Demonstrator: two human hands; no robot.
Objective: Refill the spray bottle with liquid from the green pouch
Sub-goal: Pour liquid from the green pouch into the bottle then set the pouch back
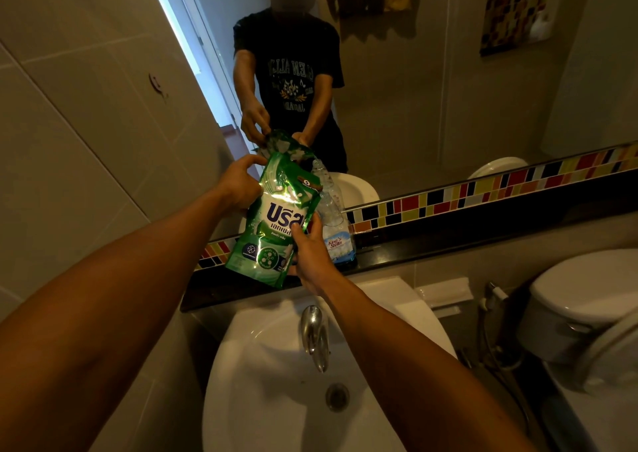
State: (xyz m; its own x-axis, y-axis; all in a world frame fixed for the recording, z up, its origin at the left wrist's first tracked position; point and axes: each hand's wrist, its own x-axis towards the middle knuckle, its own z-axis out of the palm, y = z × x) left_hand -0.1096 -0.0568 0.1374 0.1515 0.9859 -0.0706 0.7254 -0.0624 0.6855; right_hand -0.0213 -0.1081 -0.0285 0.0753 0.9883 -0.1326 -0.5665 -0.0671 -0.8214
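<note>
I hold a shiny green pouch (272,224) with white lettering upright above the dark ledge (397,255), just in front of the mirror. My left hand (238,184) pinches its upper left edge near the top. My right hand (310,251) grips its lower right side. Right behind the pouch stands a clear plastic bottle (336,224) with a blue and white label on the ledge; no spray head shows on it, and the pouch hides its left side.
A white sink (276,365) with a chrome tap (314,334) lies below my arms. A toilet (583,306) and hose stand to the right. The mirror (431,89) shows a person's reflection. Coloured tiles (483,192) line the ledge's back.
</note>
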